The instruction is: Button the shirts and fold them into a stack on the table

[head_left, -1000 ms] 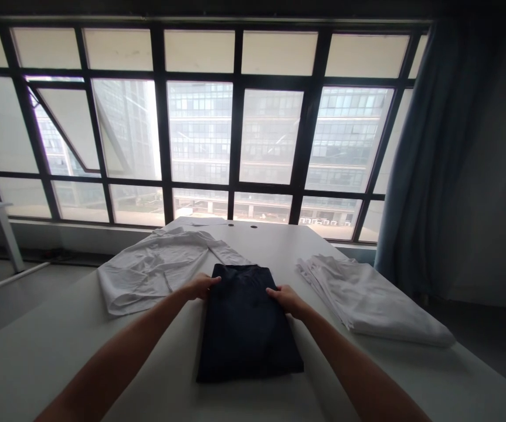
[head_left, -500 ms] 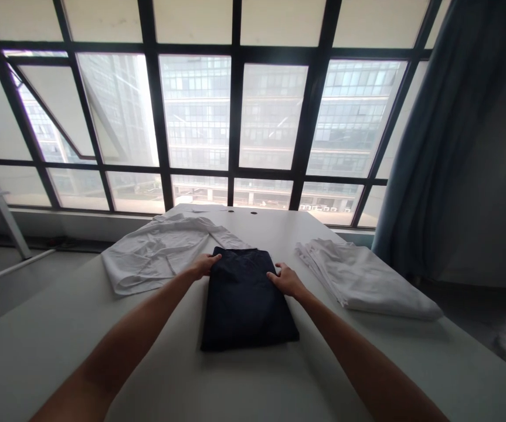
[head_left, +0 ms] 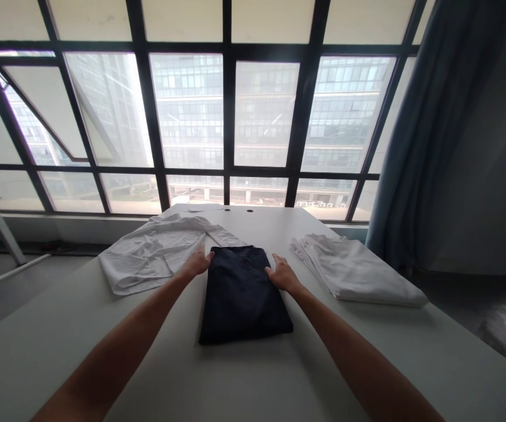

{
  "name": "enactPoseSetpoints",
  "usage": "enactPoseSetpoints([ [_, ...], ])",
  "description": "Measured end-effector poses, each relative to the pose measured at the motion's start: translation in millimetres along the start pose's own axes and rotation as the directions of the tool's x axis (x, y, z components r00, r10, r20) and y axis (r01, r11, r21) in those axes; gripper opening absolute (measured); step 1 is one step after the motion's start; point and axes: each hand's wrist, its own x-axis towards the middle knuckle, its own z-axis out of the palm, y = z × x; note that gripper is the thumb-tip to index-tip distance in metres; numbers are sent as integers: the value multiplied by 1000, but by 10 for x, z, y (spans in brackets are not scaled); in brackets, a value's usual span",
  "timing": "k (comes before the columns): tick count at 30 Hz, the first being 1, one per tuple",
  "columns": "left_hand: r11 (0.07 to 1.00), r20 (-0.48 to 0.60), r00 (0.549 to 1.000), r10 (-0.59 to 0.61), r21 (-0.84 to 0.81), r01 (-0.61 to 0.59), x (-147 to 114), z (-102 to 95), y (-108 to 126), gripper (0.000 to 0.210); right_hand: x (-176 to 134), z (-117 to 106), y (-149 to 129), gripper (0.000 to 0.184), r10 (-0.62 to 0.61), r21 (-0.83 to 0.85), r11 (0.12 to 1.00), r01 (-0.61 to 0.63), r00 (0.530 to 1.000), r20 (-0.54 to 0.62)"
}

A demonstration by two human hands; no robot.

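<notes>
Grip looks looser than half a second ago: left hand (head_left: 197,262) and right hand (head_left: 282,274) have opened out, thumbs right by the far sides of the folded navy cloth (head_left: 246,296), which lies flat on the white bench (head_left: 253,375). From there, rumpled white fabric (head_left: 156,252) at 10 o'clock, white stack (head_left: 362,269) near 3, windows (head_left: 267,111) at 12, blue curtain (head_left: 428,152) at 2.
</notes>
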Motion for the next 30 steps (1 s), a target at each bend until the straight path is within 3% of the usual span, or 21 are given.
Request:
enactPoseSetpoints([
  [2,961,34,984,174,211,-177,-272,80,67,52,-179,-14,-99,62,-41,-121,992,42,999,12],
  [3,898,129,948,291,304,-317,-441,146,104,52,-291,-7,-162,61,-84,-160,983,88,996,34],
  [5,747,354,819,451,353,-564,-799,289,169,54,-537,33,-287,60,-195,-211,955,210,977,89],
  [7,665,495,731,469,346,-661,-1112,394,211,58,-771,92,-376,60,-282,-240,919,313,947,156],
  [9,668,559,725,402,362,-650,-1318,432,222,63,-949,147,-401,61,-303,-263,897,355,927,220],
  [12,711,577,761,298,397,-580,-1435,410,192,72,-1080,189,-348,65,-265,-276,900,338,926,271],
  [16,722,577,764,290,392,-570,-1417,386,122,74,-1091,187,-266,68,-244,-257,911,322,924,293],
  [19,722,598,742,304,364,-589,-1291,367,63,72,-978,183,-238,67,-244,-223,922,317,922,301],
  [20,721,583,749,314,367,-588,-1210,352,44,70,-897,183,-228,66,-239,-217,928,304,929,282],
  [22,727,460,822,336,428,-537,-980,307,9,61,-657,185,-200,63,-208,-221,943,249,959,191],
  [25,795,89,952,294,530,-295,-519,231,-40,49,-159,200,-131,59,-104,-192,976,105,994,12],
  [27,875,-101,979,175,472,-107,-203,190,-75,48,173,224,-75,60,3,-87,996,-6,999,-37],
  [30,976,-194,977,-90,179,126,177,149,-129,44,534,271,-5,61,126,67,990,-123,991,-47],
])
